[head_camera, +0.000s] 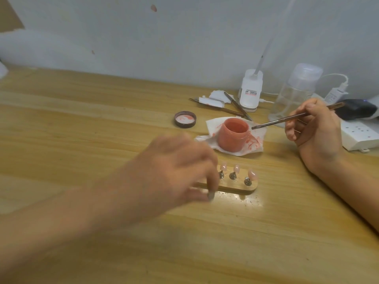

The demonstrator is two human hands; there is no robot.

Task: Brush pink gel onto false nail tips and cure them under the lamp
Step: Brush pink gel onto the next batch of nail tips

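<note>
Head view: the right hand pinches the brush, with its bristles at the rim of the open pink gel jar on a tissue toward the worktop's far right edge. Nearer, the wooden stand carries the nail tips. The blurred left hand reaches over the stand's left end, and I cannot tell its grip. The step looks like loading gel. Next comes a shallow dip, then a light stroke.

A motion-blurred left hand hides the left end of the wooden nail stand, while a black device is cut off at the right edge.
</note>
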